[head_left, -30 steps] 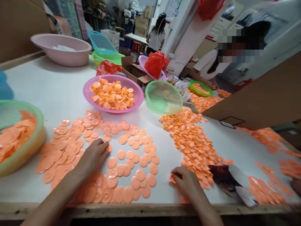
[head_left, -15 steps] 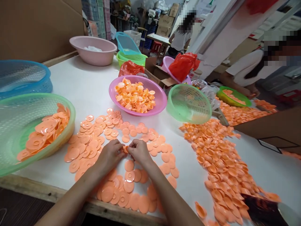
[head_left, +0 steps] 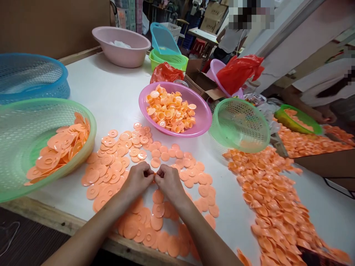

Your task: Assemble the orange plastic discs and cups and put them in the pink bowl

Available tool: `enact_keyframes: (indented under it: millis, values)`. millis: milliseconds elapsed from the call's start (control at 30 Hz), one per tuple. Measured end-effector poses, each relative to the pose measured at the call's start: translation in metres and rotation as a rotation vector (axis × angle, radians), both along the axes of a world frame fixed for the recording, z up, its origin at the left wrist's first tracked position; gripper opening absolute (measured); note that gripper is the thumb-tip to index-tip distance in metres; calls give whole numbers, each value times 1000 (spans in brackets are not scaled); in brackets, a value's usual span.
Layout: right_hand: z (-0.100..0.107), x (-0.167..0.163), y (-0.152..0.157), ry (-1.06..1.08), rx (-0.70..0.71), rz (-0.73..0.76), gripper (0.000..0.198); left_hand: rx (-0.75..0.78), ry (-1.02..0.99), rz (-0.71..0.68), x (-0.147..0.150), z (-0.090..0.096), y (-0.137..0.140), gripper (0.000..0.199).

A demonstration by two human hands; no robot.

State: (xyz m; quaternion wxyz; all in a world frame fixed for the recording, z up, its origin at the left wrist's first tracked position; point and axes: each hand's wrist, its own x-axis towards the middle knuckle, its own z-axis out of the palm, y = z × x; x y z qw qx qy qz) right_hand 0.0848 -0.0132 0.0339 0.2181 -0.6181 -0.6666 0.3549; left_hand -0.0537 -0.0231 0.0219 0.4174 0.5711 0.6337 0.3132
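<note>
So my worktop [head_left: 91,98] is plain white with a light brown wooden strip [head_left: 47,215] along the near edge, and the flat discs [head_left: 110,190] towards that edge are all solid peachy orange, some with a same-colour ring in the middle, pretty much matching the cupped pieces [head_left: 273,199] over towards the right edge. By the left edge I've got a pale green basket [head_left: 16,144] and a bright blue basket [head_left: 61,88], both with a mesh pattern, plus a dusty pink basin [head_left: 122,57] up near the far edge. Further in from the edges there's a purplish-pink basin [head_left: 203,111], then a see-through mint basket [head_left: 235,136] dotted with holes.
</note>
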Motion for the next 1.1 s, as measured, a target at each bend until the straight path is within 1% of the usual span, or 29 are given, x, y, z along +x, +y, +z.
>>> enact_keyframes:
  millis: [67,200,233,333,400,433,467,533,600,633,700,733,767,800,833,867,933,967,1033,1100]
  values:
    - [0,-1,1,18,-31,-9,17,8,-18,16,0,-6,-3,11]
    - [0,-4,0,171,-218,-82,15,-11,-11,-1,0,-9,-2,11]
    - [0,-5,-2,202,-242,-100,15,-9,1,-8,1,-8,0,12]
    - [-1,-4,-12,264,-237,-126,16,46,52,-26,-1,3,5,12]
    - [3,1,-13,307,-245,-112,16,109,74,-32,-10,15,-3,5]
    - [8,5,-10,325,-255,-100,15,147,85,-47,-16,20,-12,8]
    - [16,11,-4,343,-252,-92,14,187,103,-84,-24,23,-24,13]
    - [41,23,19,415,-172,-106,11,267,178,-241,-37,23,-56,21]
    - [74,38,50,563,-5,-174,8,330,315,-466,-43,14,-87,28]
    - [92,47,66,645,85,-220,11,350,397,-562,-42,7,-98,37]
    - [120,67,86,713,254,-293,26,386,559,-687,-31,-7,-107,64]
    - [130,79,87,703,316,-304,33,403,625,-717,-23,-14,-103,72]
    - [134,91,82,665,359,-303,38,424,677,-729,-14,-20,-96,77]
    - [134,103,69,601,382,-291,39,450,715,-723,-5,-24,-86,80]
    - [129,117,51,515,386,-275,39,476,745,-705,3,-28,-74,84]
    - [119,132,29,412,374,-270,37,502,768,-677,9,-30,-62,89]
    - [92,165,-25,159,321,-265,32,539,807,-617,12,-34,-45,102]
    - [76,183,-53,53,265,-286,30,554,823,-595,9,-36,-40,107]
    - [44,217,-104,-122,171,-336,31,583,854,-573,-4,-39,-42,113]
    - [18,244,-144,-255,149,-375,33,617,882,-554,-23,-39,-54,115]
